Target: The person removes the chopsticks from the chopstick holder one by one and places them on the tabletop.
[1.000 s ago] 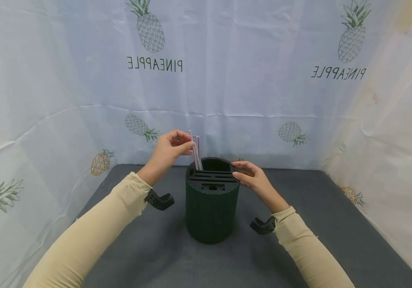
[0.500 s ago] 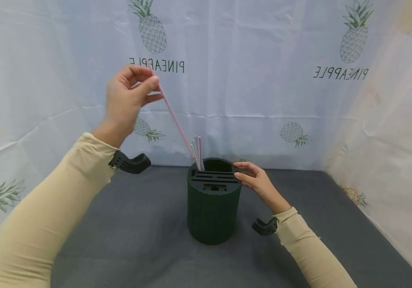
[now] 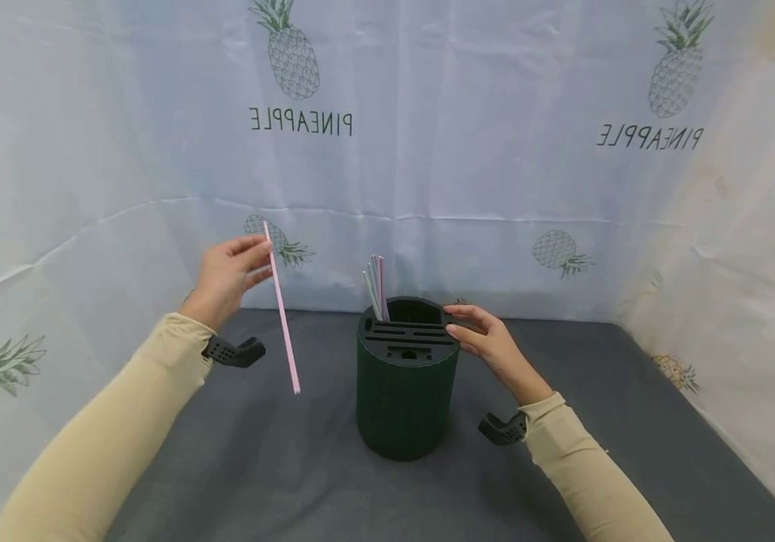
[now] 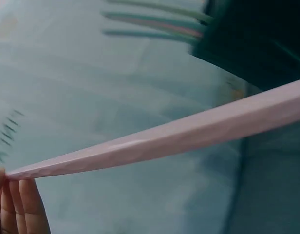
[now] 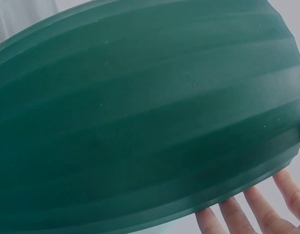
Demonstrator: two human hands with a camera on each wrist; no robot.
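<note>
Thin pink stick (image 3: 282, 320), long and straight, with flat faceted sides and a slight gloss, is pinched near its upper end between thumb and fingers of the left hand (image 3: 230, 275); it is held tilted, lower end slanting toward the holder (image 3: 404, 406) but well apart from it. Holder is dark green, rounded, upright on the counter (image 3: 292, 482); its wall is seen in the right wrist view to be smooth with broad shallow ribs. Top is cut with parallel slots, a small front recess and a larger rounded opening at the back. More sticks (image 3: 376, 290), pale green and pinkish, are stood in a leaning bunch at its rear left. Holder's right side is touched at the rim by the right hand (image 3: 485, 339), fingers extended, not clenched. Counter is covered in matte dark grey, backed by a creased pineapple-print curtain (image 3: 462, 173).
</note>
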